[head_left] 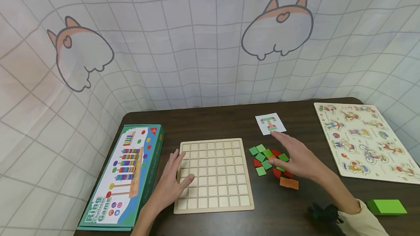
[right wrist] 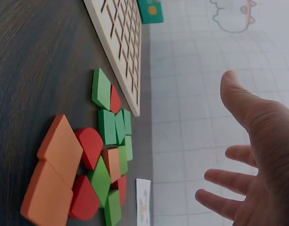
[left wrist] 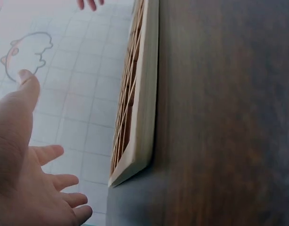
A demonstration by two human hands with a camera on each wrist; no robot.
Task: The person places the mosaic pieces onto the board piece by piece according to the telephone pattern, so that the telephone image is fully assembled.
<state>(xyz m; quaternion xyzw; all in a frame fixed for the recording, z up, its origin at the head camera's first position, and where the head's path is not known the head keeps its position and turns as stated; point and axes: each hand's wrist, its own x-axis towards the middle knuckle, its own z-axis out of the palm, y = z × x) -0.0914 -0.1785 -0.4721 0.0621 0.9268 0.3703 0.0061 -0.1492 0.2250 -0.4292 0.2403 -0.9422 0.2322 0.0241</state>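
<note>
A square wooden grid board (head_left: pixel 213 177) lies flat on the dark table, its small square cells bare. My left hand (head_left: pixel 172 181) hovers at the board's left edge, fingers spread and holding nothing. Over a cluster of flat blocks to the right of the board is my right hand (head_left: pixel 296 157), fingers extended, nothing between them. The cluster has green squares (right wrist: pixel 107 126), rounded red pieces (right wrist: pixel 89 147) and orange pieces (right wrist: pixel 60 150). A white pattern card (head_left: pixel 279 122) lies just beyond the right fingertips, printed with a green, red and orange figure.
On the left lies a teal Ring Game box (head_left: pixel 123 177). A wooden picture puzzle board (head_left: pixel 367 141) lies at the far right. Near the right sleeve are a green block (head_left: pixel 387 207) and a black object (head_left: pixel 323 212). A white grid-patterned curtain (head_left: pixel 197 46) hangs behind the table.
</note>
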